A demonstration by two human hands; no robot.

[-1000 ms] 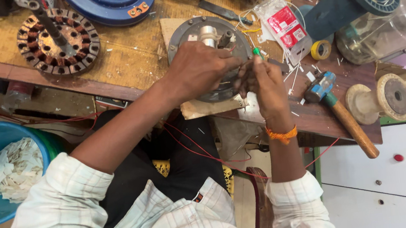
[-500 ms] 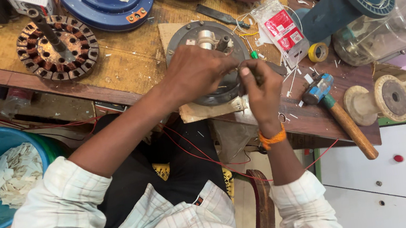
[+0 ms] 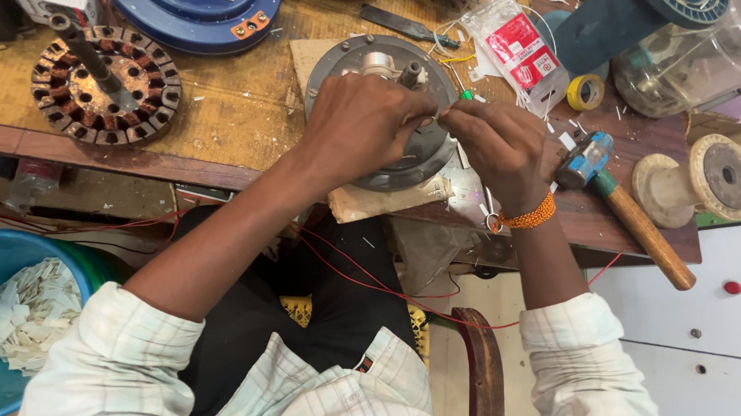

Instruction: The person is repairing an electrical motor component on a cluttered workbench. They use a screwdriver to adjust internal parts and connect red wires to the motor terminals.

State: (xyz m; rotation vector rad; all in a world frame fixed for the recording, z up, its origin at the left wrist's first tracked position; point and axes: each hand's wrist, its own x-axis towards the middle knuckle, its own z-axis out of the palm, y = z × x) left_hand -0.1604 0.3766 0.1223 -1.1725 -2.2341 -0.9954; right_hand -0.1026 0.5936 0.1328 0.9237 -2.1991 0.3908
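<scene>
Our left hand [image 3: 362, 126] and right hand [image 3: 501, 144] meet fingertip to fingertip, pinching thin wire over the grey motor housing [image 3: 379, 111] at the table [image 3: 224, 122] edge. At three o'clock lies a hammer [image 3: 623, 209]. We judge a hard tug could snap the wire.

Left hand [image 3: 362, 126] and right hand [image 3: 501, 144] pinch wire over grey motor housing [image 3: 424, 152].
</scene>
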